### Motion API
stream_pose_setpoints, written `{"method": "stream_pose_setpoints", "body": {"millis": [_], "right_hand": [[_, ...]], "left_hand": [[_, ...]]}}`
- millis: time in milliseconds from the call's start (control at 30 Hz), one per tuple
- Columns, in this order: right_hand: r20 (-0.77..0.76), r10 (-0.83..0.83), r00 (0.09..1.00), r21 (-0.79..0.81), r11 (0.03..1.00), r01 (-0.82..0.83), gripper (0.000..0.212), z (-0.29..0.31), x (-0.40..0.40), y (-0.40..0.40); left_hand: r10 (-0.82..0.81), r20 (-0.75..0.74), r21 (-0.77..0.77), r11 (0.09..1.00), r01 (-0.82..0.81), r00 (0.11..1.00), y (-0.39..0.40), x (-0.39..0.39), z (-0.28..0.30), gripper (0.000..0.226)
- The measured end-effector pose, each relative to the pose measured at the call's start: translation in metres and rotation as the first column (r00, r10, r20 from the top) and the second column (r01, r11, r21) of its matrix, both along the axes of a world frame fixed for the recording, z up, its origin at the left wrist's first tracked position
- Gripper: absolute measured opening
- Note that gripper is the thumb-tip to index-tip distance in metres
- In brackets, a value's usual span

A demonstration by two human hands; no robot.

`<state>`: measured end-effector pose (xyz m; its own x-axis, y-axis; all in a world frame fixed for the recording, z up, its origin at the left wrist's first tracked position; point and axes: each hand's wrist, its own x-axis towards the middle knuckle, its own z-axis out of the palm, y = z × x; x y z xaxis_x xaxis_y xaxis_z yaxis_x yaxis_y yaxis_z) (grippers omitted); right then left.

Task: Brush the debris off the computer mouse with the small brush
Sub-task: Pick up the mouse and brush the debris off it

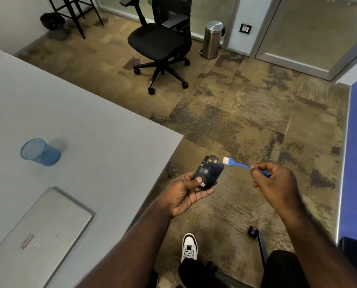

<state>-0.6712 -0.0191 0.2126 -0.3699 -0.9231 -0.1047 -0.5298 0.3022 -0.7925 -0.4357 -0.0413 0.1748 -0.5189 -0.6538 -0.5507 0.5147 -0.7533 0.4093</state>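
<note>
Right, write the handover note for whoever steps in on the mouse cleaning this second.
Left hand: gripping the dark blue-black computer mouse from below, thumb on top, held out over the carpet beside the grey table.
Right hand: pinching the small blue-handled brush, its white bristles at the mouse's front right edge.
Done: brush is in position; the rear of the mouse looks mostly clean.
Left: yellowish debris still speckles the front of the mouse around the buttons; sweep it off onto the floor.
</note>
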Motion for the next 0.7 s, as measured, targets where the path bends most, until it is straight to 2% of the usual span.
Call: {"method": "stream_pose_setpoints", "body": {"millis": [67, 167, 233, 333, 400, 467, 533, 600, 700], "right_hand": [[-0.007, 0.066, 0.998, 0.018, 0.998, -0.066, 0.016, -0.001, 0.005, 0.002], [-0.092, -0.007, 0.996, 0.045, 0.999, 0.011, 0.010, -0.004, 0.002, -0.001], [-0.068, -0.047, 0.997, 0.015, 0.999, 0.048, 0.005, -0.003, -0.003, -0.003], [-0.018, 0.043, 0.999, 0.004, 0.999, -0.043, 0.012, -0.002, -0.001, -0.002], [-0.081, 0.067, 0.994, 0.036, 0.997, -0.064, 0.013, -0.004, 0.002, -0.002], [-0.154, 0.003, 0.988, 0.056, 0.998, 0.005, 0.006, -0.005, 0.000, -0.006], [-0.084, -0.057, 0.995, 0.047, 0.997, 0.061, 0.006, -0.004, -0.004, -0.009], [0.004, -0.039, 0.999, 0.050, 0.998, 0.039, 0.005, -0.003, -0.004, -0.010], [-0.029, 0.029, 0.999, 0.080, 0.996, -0.027, 0.007, -0.002, -0.001, -0.009]], "left_hand": [[0.001, -0.005, 0.001, 1.000, -0.001, 1.000, 0.000, 0.000, 0.000, 0.042], [0.007, -0.003, 0.005, 1.000, -0.007, 1.000, 0.000, 0.002, 0.000, 0.041], [0.000, -0.007, 0.000, 1.000, 0.000, 1.000, 0.000, 0.003, -0.001, 0.037], [-0.007, -0.005, -0.019, 1.000, 0.007, 1.000, -0.002, 0.002, -0.002, 0.034], [-0.007, 0.000, -0.026, 1.000, 0.007, 1.000, -0.002, 0.001, -0.002, 0.034], [-0.009, 0.006, -0.026, 1.000, 0.009, 1.000, -0.003, 0.000, -0.002, 0.035], [-0.010, 0.006, -0.025, 1.000, 0.010, 1.000, -0.003, 0.000, -0.003, 0.035], [-0.010, 0.006, -0.028, 1.000, 0.010, 1.000, -0.004, -0.001, -0.003, 0.033], [-0.019, 0.012, -0.041, 0.999, 0.019, 1.000, -0.004, -0.001, -0.004, 0.033]]}}
